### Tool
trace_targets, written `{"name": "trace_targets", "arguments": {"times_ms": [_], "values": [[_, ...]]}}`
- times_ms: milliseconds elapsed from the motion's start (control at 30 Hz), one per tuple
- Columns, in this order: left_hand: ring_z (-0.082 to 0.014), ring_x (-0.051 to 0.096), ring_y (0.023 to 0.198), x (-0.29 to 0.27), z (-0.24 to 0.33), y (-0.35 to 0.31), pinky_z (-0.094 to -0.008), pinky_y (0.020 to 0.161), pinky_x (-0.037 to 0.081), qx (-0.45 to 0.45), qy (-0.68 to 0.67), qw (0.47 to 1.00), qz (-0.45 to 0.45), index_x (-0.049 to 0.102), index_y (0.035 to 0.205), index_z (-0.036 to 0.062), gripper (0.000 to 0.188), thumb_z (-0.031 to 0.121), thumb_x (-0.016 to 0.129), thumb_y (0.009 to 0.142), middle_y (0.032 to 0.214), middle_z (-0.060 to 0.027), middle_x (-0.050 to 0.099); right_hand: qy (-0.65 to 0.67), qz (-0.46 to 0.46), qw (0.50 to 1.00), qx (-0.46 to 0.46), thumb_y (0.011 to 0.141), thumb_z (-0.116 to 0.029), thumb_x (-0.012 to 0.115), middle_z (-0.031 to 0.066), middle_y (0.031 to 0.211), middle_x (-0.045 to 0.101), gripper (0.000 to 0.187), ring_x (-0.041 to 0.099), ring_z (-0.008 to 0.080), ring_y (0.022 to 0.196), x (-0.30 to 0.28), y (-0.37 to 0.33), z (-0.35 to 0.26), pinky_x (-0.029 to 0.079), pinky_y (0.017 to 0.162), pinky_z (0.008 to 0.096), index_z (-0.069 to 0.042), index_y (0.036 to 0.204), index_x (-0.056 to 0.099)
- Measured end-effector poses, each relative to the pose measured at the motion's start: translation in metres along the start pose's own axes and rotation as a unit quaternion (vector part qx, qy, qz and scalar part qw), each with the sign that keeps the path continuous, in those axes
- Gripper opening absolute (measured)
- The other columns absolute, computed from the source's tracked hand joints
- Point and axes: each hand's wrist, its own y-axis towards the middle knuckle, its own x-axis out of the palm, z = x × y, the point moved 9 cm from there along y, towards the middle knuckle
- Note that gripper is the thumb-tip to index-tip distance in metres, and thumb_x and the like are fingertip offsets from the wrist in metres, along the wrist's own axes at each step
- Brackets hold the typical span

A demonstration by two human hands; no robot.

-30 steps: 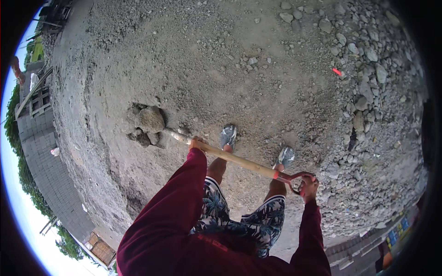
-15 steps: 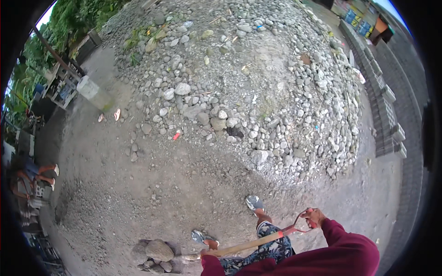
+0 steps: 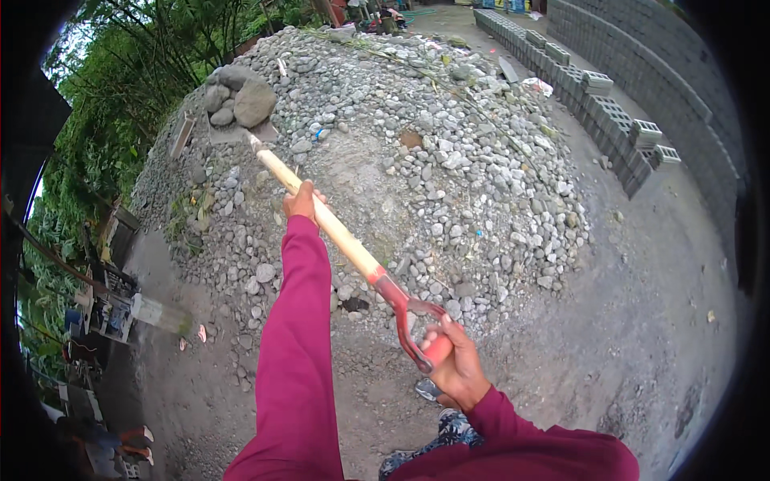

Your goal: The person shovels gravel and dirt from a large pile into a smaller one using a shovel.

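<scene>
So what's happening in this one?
The person's left hand grips a shovel by its wooden shaft, and the right hand holds its red handle. The blade, stretched out ahead to the left, carries several stones. It appears over a gravel heap; whether it touches is hard to tell. Grey blocks stand to the right.

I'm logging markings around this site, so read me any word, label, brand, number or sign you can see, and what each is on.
No text can be read.
Shovel: no lettering shows.
Concrete blocks: none that I can make out.
Blue-and-yellow items at the top edge: too small and blurred to tell whether they carry print.
</scene>
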Motion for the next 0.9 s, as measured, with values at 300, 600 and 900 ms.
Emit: {"name": "trace_targets", "arguments": {"times_ms": [300,600,900], "values": [[-0.0222,0.059,0.055,-0.036,-0.185,-0.140,-0.0369,0.047,0.053,-0.158,0.002,0.987,-0.021,0.048,0.098,0.0038,0.023,0.021,0.059,0.090,0.070,-0.0105,0.056,-0.104,0.126,0.986,0.015,0.082,-0.001,0.059,0.0074,0.075,0.055,0.011,0.057,0.0205,0.067,-0.150,-0.046,-0.026,0.053,0.068,0.0390,-0.003,0.091,0.053],[-0.0264,0.056,0.079,-0.348,-0.352,-0.481,-0.0415,0.073,0.055,-0.316,-0.239,0.818,0.418,0.044,0.109,0.0102,0.040,0.023,0.066,0.078,0.089,-0.0084,0.050,-0.725,0.017,0.686,0.065,0.063,-0.011,0.078,0.0083,0.084,0.065,0.040,0.059,0.0135,0.073,-0.099,-0.051,-0.013,0.049,0.067,0.0276,0.005,0.096,0.061],[-0.0271,0.049,0.058,-0.513,-0.318,-0.778,-0.0428,0.054,0.045,-0.226,-0.361,0.627,0.652,0.047,0.100,0.0073,0.036,0.035,0.059,0.080,0.071,-0.0111,0.052,-0.704,-0.642,0.176,0.249,0.068,-0.020,0.079,0.0111,0.087,0.068,0.054,0.067,0.0304,0.075,-0.045,-0.180,0.296,0.054,0.067,0.0354,-0.009,0.117,0.058]]}}
